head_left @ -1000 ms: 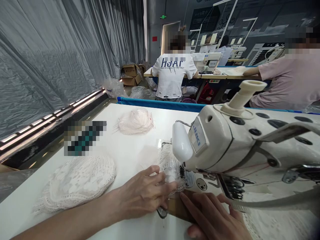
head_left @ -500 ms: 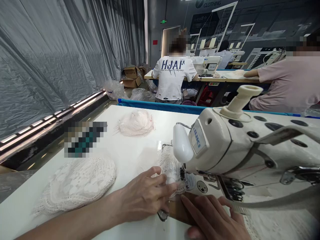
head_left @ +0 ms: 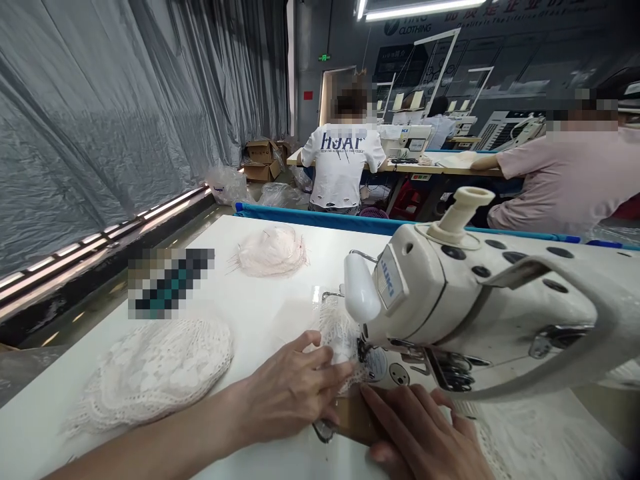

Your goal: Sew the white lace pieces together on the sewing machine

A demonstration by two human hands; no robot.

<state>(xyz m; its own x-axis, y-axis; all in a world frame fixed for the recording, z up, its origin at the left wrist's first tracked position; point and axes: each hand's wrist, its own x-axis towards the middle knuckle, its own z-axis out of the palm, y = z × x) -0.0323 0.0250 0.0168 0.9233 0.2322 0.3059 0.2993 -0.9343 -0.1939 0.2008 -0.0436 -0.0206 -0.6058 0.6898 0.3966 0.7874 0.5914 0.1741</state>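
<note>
A white sewing machine (head_left: 420, 280) stands on the white table, with a piece of white lace (head_left: 336, 323) beside its needle area. My left hand (head_left: 300, 383) has curled fingers closed on the lace's near edge, fingertips close to the presser foot. Under that palm shows the rounded metal end of an object (head_left: 324, 432), mostly hidden. My right hand (head_left: 425, 427) rests flat with fingers stretched out, the fingertips on a brown flat piece (head_left: 354, 420) in front of the needle. More white lace fabric (head_left: 545, 427) lies right of my right hand.
A stack of white lace pieces (head_left: 165, 367) lies at left, a pale pink fabric pile (head_left: 274, 250) farther back. A blue cloth-covered rail (head_left: 310, 219) edges the table. Beyond, a person in a white shirt (head_left: 343, 163) and one in pink (head_left: 570, 167) sit at another table.
The view has tilted up slightly and turned a little right. Both hands keep nearly the same places; the lace by the needle shows little movement.
</note>
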